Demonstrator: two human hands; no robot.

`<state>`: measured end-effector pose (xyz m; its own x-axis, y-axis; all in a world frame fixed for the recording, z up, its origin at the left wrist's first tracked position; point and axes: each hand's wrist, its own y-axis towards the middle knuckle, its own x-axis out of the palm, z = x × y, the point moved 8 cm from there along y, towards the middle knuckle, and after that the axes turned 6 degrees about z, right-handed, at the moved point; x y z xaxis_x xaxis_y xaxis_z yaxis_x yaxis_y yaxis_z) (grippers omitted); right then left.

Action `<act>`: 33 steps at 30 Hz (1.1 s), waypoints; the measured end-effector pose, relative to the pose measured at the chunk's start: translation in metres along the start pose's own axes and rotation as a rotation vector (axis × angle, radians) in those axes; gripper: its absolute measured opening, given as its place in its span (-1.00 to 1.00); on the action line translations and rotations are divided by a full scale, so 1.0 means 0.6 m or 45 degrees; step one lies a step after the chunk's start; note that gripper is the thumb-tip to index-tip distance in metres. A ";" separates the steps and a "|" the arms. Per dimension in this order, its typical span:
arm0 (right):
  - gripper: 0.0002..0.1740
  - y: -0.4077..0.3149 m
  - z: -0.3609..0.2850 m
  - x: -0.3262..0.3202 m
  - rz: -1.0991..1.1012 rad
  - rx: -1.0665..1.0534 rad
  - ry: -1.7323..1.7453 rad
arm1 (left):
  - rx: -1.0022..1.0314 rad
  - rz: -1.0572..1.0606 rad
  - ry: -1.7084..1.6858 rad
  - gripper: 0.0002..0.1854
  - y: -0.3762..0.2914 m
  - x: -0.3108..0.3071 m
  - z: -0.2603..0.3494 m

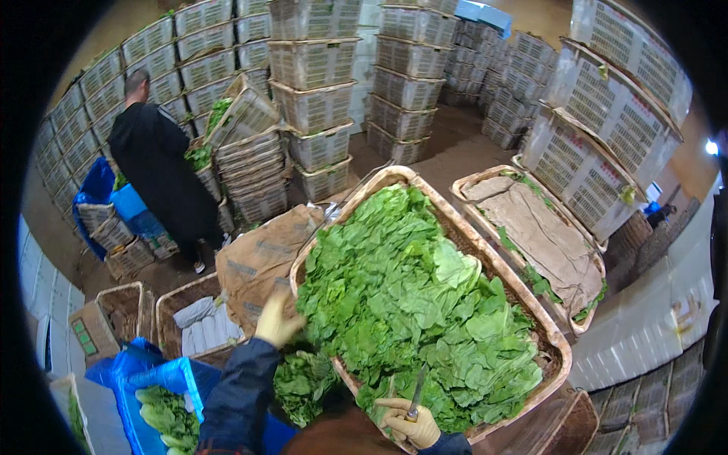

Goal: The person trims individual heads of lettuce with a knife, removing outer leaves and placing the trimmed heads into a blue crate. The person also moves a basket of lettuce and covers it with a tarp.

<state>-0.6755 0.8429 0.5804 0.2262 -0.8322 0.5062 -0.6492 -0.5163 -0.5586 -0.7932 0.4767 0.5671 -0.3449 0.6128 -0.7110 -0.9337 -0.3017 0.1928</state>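
A plastic crate (560, 341) before me is heaped with green leafy vegetables (392, 284). My left hand (277, 321), in a pale glove, is at the crate's left edge beside a brown sack; it is blurred, and no held thing shows. At the crate's near edge my right hand (410, 424), gloved too, grips a knife (420, 387) whose blade points up over the leaves. More leafy greens (304, 381) lie below my left forearm, left of the crate.
A brown sack (267, 250) and a crate with grey rolls (207, 324) stand left. At lower left, a blue-lined crate (122, 392) holds greens. A cloth-covered crate (529, 227) is at right. A person in dark clothes (162, 159) stands by tall crate stacks (313, 62).
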 end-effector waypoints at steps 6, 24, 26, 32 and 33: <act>-0.49 0.041 -0.017 -0.003 0.165 -0.111 0.000 | 0.605 0.070 -0.253 -0.44 0.407 0.107 0.343; -0.38 0.230 -0.178 0.116 0.126 -0.450 -0.384 | -0.303 0.745 -1.203 -0.53 0.287 0.036 0.018; -0.36 0.236 -0.240 0.139 0.052 -0.773 -0.297 | -0.133 0.805 -1.251 -0.55 0.264 -0.033 0.029; -0.16 0.181 -0.282 0.192 -0.107 -1.342 -0.328 | 0.276 0.660 -0.530 -0.46 0.104 -0.204 0.243; -0.13 0.181 -0.268 0.199 -0.094 -1.266 -0.543 | 0.318 0.644 -0.260 -0.34 0.069 -0.203 0.282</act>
<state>-0.8359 0.7200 0.6859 0.3983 -0.9067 0.1391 -0.8781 -0.3330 0.3437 -0.8062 0.5131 0.7760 -0.7407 0.5734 -0.3500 -0.6347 -0.4266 0.6443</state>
